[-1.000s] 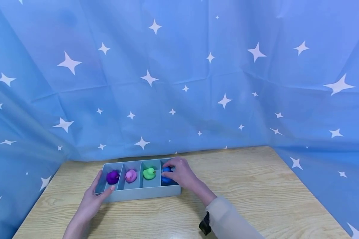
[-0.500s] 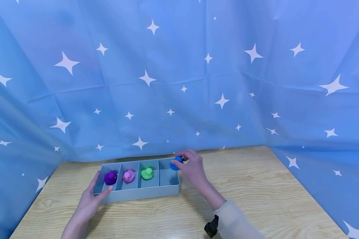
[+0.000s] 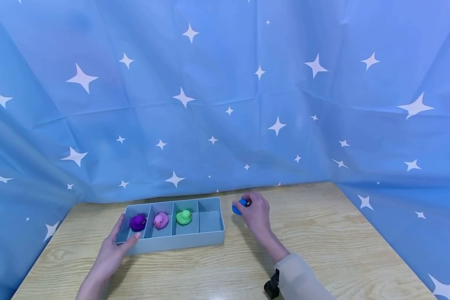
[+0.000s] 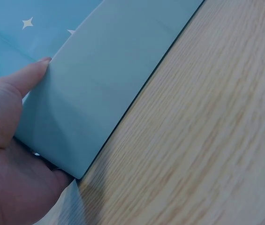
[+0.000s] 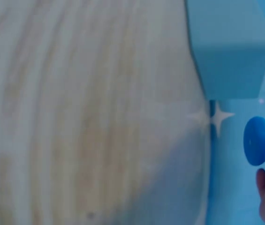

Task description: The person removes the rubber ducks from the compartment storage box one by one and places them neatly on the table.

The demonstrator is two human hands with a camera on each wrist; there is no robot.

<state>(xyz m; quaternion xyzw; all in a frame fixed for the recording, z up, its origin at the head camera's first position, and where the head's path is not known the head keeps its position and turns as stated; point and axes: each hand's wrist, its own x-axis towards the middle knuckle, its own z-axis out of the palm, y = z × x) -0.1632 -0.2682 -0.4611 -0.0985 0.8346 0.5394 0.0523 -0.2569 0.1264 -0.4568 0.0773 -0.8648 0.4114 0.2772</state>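
Note:
A grey-blue divided box [image 3: 180, 242] stands on the table at left centre. My left hand [image 3: 111, 251] holds its left end, thumb [image 4: 34, 75] at the front rim and fingers along the end wall. Inside, from the left, sit a purple rubber duck [image 3: 138, 223], a pink rubber duck [image 3: 161, 221] and a green rubber duck [image 3: 183, 217], one per compartment. The rightmost compartment [image 3: 210, 221] holds nothing. Right of the box, my right hand [image 3: 257, 213] pinches a blue rubber duck [image 3: 238, 207] between thumb and fingers; its round blue base [image 5: 256, 140] shows in the right wrist view.
The wooden table [image 3: 315, 233] stretches to the right and in front of the box. Behind it hangs a blue cloth [image 3: 225, 83] with white stars, which also covers both sides. A black device [image 3: 272, 285] sits at my right wrist.
My right hand has lifted the blue duck out of the rightmost compartment and carried it right, past the box's end. The left hand has kept its hold on the box.

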